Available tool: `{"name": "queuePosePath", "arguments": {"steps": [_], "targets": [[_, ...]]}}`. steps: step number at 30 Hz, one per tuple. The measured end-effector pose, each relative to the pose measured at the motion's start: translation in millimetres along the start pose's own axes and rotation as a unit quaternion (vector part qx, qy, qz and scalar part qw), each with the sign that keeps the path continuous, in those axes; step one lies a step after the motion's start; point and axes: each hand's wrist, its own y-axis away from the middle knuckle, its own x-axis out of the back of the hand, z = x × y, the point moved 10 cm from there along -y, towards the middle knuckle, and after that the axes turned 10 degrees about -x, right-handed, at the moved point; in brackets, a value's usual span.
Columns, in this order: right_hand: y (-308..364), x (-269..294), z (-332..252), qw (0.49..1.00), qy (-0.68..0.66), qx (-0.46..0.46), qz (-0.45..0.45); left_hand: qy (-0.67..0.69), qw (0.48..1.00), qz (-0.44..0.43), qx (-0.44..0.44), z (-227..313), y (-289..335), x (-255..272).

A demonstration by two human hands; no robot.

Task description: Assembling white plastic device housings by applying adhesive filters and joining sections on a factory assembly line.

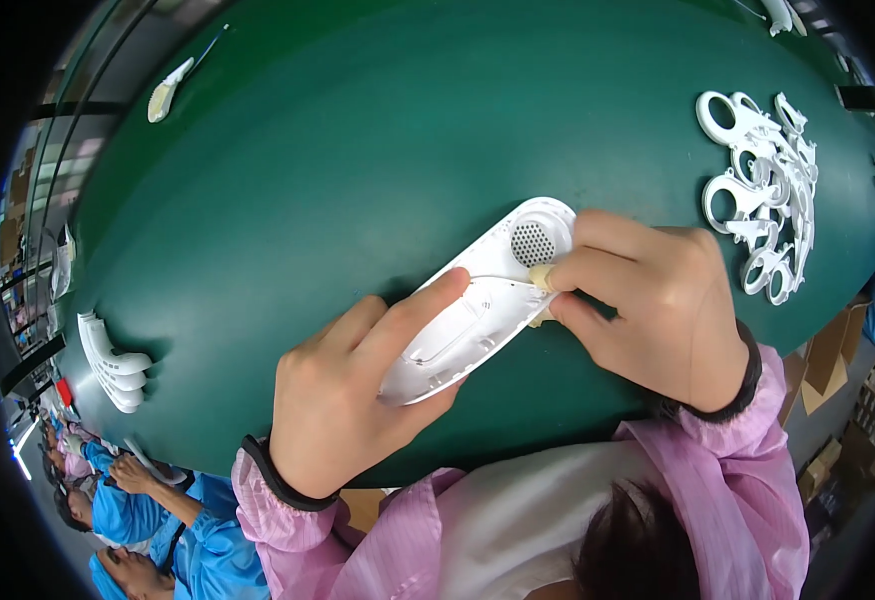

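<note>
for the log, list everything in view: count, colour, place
Oblong white plastic shell with grille: 1, white, in the hands
Pale yellow piece: at least 1, yellow, right fingertips
Smooth green tabletop: 1, green, centre
Ringed white plastic parts: several, white, right
Stacked curved white plastic shells: several, white, left
Cream part with thin rod: 1, cream, upper left
Brown cardboard boxes: several, brown, lower right
People in blue: several, blue, lower left, right edge
Left hand: 1, pink-sleeved, gripping shell
Right hand: 1, pink-sleeved, at shell edge
</note>
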Motion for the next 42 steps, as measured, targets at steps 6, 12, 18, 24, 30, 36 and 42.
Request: {"name": "queuePosePath", "arguments": {"steps": [6, 12, 18, 24, 30, 36, 42], "targets": [[-1, -4, 6, 0.999, -0.026, 0.036, -0.010, 0.045, 0.998, 0.006, -0.039, 3, -9, 0], [1, 86, 66, 0.988, -0.043, -0.038, 0.142, 0.049, 0.982, 0.165, -0.078, -28, -34, 84], [27, 119, 118, 0.946, 0.042, -0.113, 0.301, 0.117, 0.963, 0.244, -0.008, -83, -125, 204], [20, 108, 113, 0.959, 0.077, -0.135, 0.236, 0.097, 0.977, 0.187, -0.034, -86, -204, 178], [24, 118, 108, 0.952, 0.099, -0.117, 0.264, 0.096, 0.991, 0.075, -0.053, -29, -273, 95], [16, 127, 79, 0.969, 0.008, -0.047, 0.241, -0.160, 0.966, 0.134, -0.153, 19, -294, 73], [26, 132, 41, 0.966, -0.180, -0.026, 0.184, -0.167, 0.941, 0.222, -0.195, 62, -220, 143]]}}
